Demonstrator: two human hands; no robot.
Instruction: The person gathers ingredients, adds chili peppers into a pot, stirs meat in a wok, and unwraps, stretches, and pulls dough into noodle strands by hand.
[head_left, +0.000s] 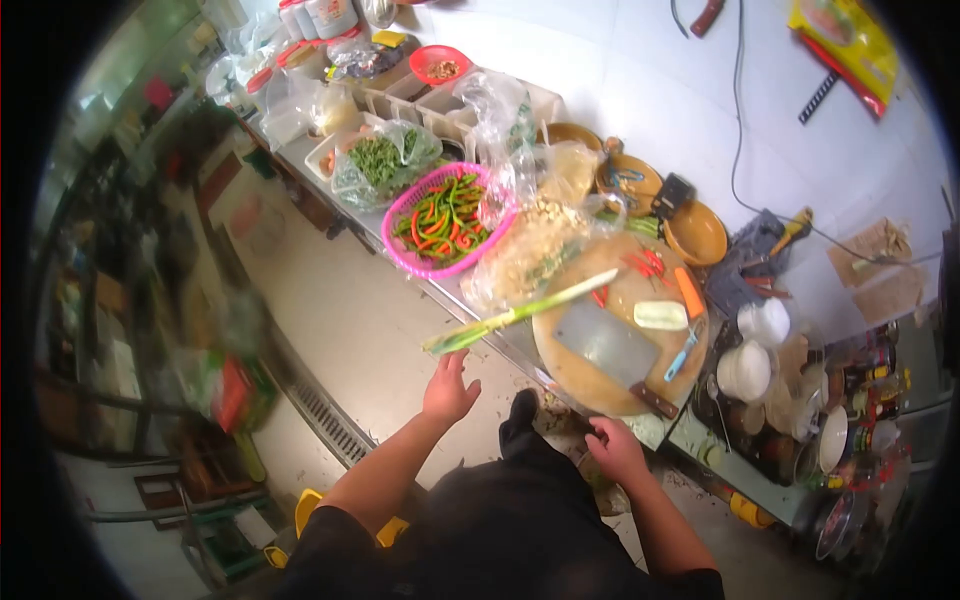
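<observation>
My left hand is open below the leafy end of a long green onion. Its fingertips are close to the leaves; whether they touch I cannot tell. The onion's white end rests over the round chopping board, and its green end sticks out past the counter edge. My right hand is just off the board's near edge, fingers loosely bent, with nothing seen in it. On the board lie a cleaver, a blue-handled peeler, a carrot piece, a pale green vegetable piece and red chillies.
Left of the board are a pink basket of chillies and a bag of greens. Brown bowls and a dark knife rack stand behind. White bowls and bottles are on the right. A floor drain runs to my left.
</observation>
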